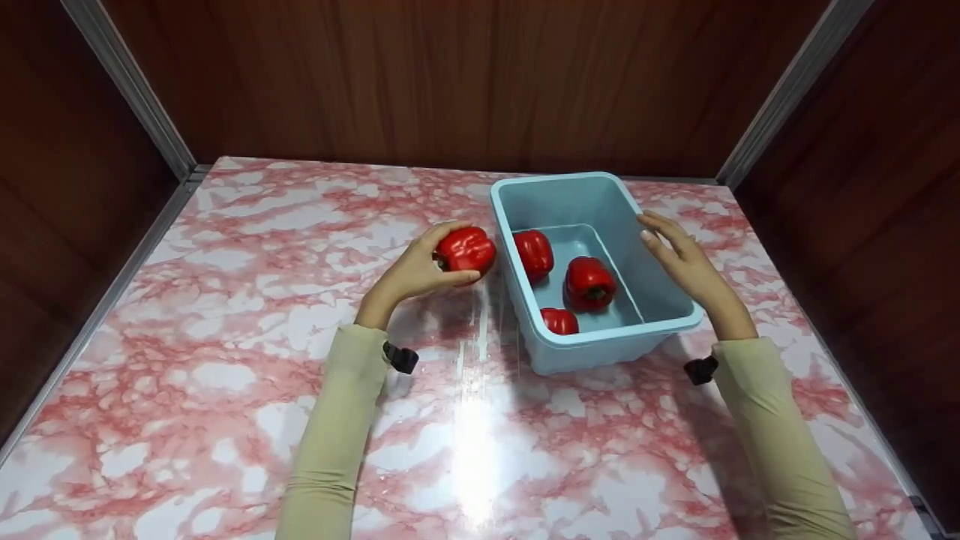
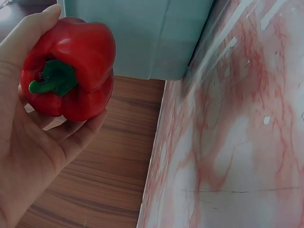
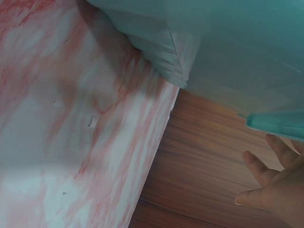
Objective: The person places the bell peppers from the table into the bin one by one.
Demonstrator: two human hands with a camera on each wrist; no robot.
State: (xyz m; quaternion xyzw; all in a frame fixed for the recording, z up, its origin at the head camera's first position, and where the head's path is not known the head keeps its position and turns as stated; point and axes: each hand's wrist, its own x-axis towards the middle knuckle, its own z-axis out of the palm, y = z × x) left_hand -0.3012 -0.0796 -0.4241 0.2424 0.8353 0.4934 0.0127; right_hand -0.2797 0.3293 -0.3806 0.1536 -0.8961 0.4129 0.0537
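My left hand [image 1: 415,271] grips a red bell pepper [image 1: 469,251] just left of a pale blue plastic bin [image 1: 600,354]. Thumb and fingers curve round the pepper; its green stem [image 2: 56,80] faces the palm in the left wrist view. Inside the bin lie three more red bell peppers: one by the left wall [image 1: 534,255], one in the middle [image 1: 589,283], and one partly hidden by the near rim [image 1: 559,321]. At the bin's right rim my right hand [image 1: 694,276] holds nothing, its fingers loosely extended; whether they touch the rim I cannot tell.
The bin stands on a table [image 1: 225,375] with a red-and-white marbled top. Brown wood-grain panels [image 1: 412,82] rise behind it and at both sides, with metal strips at the corners. A small black camera [image 1: 401,358] sits on each wrist.
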